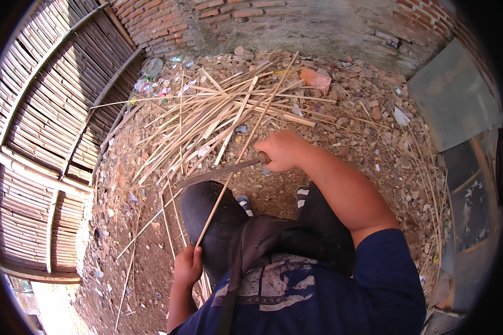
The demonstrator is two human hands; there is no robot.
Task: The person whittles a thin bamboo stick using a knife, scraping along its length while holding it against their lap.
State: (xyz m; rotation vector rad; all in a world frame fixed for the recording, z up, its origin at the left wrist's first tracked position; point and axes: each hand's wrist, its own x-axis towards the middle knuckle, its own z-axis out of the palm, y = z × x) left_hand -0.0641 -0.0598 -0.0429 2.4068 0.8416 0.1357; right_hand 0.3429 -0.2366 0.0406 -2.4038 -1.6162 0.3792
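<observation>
My left hand (188, 265) is closed around the lower end of a long, thin bamboo strip (214, 209), close to my left thigh. The strip slants up and away to the right, over the pile beyond my knees. In my right hand (285, 151) is the handle of a long-bladed knife (215, 172), its dark blade pointing left above my left knee (200, 204). Blade and strip cross just past that knee; whether they touch, I cannot tell. My right fingers wrap the handle and are partly hidden behind the back of the hand.
A loose pile of split bamboo strips (209, 131) lies ahead on rubble-strewn ground. An orange brick piece (316, 80) sits behind it. A brick wall (296, 25) closes the far side, a bamboo-slat wall (36, 95) the left, grey sheets (455, 95) the right.
</observation>
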